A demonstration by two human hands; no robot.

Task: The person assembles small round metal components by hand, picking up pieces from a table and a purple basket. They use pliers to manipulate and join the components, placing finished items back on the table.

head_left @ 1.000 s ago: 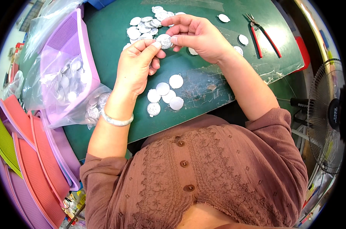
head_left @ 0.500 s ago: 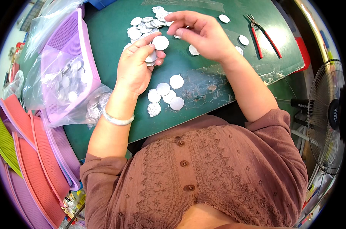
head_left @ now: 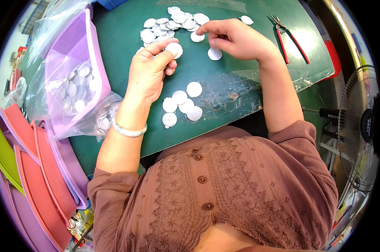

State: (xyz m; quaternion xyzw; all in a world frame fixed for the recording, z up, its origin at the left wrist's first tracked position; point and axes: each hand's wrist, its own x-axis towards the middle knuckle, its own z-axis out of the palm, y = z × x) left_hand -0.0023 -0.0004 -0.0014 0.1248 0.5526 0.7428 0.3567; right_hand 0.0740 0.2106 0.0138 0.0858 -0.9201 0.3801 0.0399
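My left hand (head_left: 150,69), a pale bangle on its wrist, pinches a small stack of round silver pendants (head_left: 174,50) between thumb and fingers. The top one shows a smooth pale face; how many lie under it is hidden. My right hand (head_left: 244,41) reaches down with its index fingertip at a loose pendant (head_left: 197,37) beside the heap, thumb held apart from it. Another loose pendant (head_left: 215,54) lies just below that hand. Beyond both hands is a heap of pendants (head_left: 169,25). Nearer me, several pendants (head_left: 179,98) lie in a loose cluster, mostly plain side up.
A lilac plastic basket (head_left: 98,59) with a clear bag of pendants (head_left: 74,88) stands at the left of the green table (head_left: 127,147). Red-handled pliers (head_left: 284,40) lie at the far right. Stacked coloured baskets (head_left: 39,168) flank my left; a fan (head_left: 360,126) stands right.
My right hand has moved away from my left and come down at a pendant by the heap. The left thumb now lies over the top pendant of its stack.
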